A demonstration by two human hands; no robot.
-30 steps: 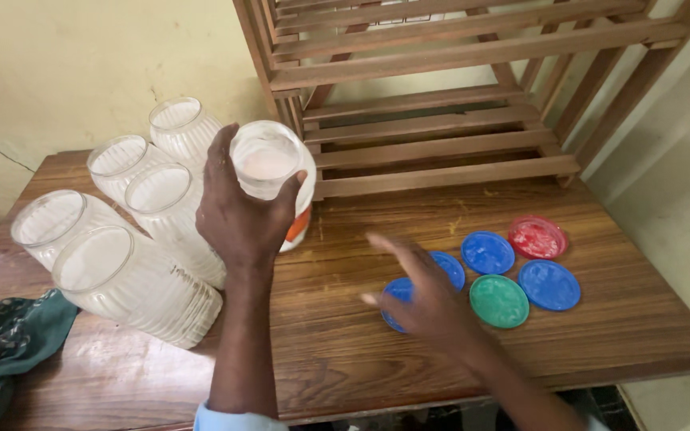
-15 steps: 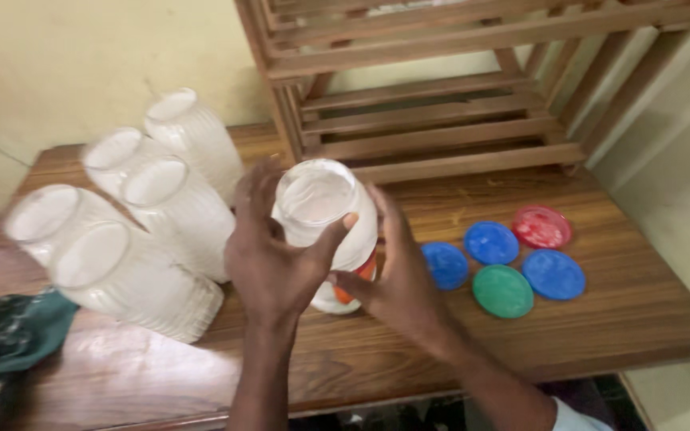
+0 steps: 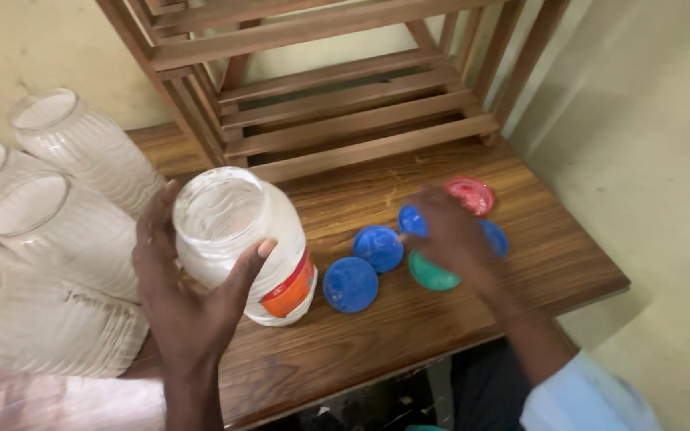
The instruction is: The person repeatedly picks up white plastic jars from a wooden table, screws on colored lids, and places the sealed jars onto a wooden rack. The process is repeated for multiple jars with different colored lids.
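My left hand (image 3: pixel 189 299) grips a clear plastic jar (image 3: pixel 241 239) with an orange and red label, open mouth tilted toward me, its base on the wooden table (image 3: pixel 441 319). My right hand (image 3: pixel 453 239) is blurred over a cluster of round lids, its fingers on or just above the green lid (image 3: pixel 433 275). I cannot tell whether it grips that lid. Around it lie blue lids (image 3: pixel 350 284) (image 3: pixel 378 247) and a red lid (image 3: pixel 470 195).
Several empty clear ribbed jars (image 3: pixel 57 231) lie on their sides at the left of the table. A slatted wooden rack (image 3: pixel 337 120) stands at the back. The table's right edge drops to a pale floor (image 3: pixel 664 239).
My right hand has left the jar and moved right onto the lids. My left hand has kept the jar, which now sits lower on the table. The view has shifted.
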